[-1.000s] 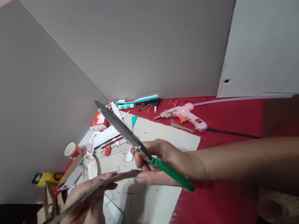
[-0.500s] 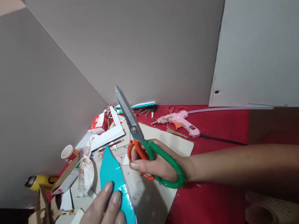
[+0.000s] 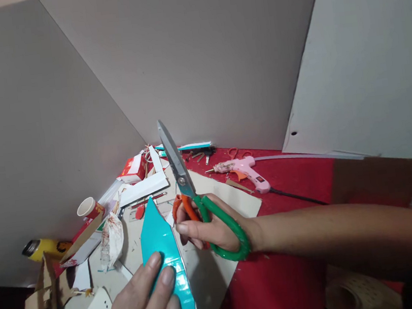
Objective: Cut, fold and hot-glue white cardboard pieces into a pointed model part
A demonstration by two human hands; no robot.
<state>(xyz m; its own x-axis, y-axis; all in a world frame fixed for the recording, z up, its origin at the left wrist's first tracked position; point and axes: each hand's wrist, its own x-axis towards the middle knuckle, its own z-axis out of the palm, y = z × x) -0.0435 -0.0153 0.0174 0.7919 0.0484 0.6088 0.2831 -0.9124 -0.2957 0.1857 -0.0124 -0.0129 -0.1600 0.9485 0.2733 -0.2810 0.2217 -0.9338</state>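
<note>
My right hand (image 3: 209, 228) is closed around a pair of large scissors (image 3: 180, 172) with one orange and one green handle. Their metal blades lie together, pointing up and away. To the left, my left hand (image 3: 148, 300) grips a glossy turquoise piece of card (image 3: 167, 258), fingers on its upper face and the thumb hidden. The card is long, tapers to a point at its far end and has creases across it. Its right edge is close to the scissor handles, with the blades apart from it.
A pink glue gun (image 3: 247, 169) lies on the red table cover (image 3: 273, 290). A grey-beige board (image 3: 242, 197) is under my hands. Leftward are a paper cup (image 3: 89, 210), a yellow bottle (image 3: 47, 248), white strips (image 3: 143, 189), a stained paper (image 3: 111, 239) and cardboard scraps (image 3: 44, 302). Panels rise behind.
The turquoise card and my left hand have shifted slightly right, closer to the scissors. The surroundings have slid a little left in view. Both hands keep their hold.
</note>
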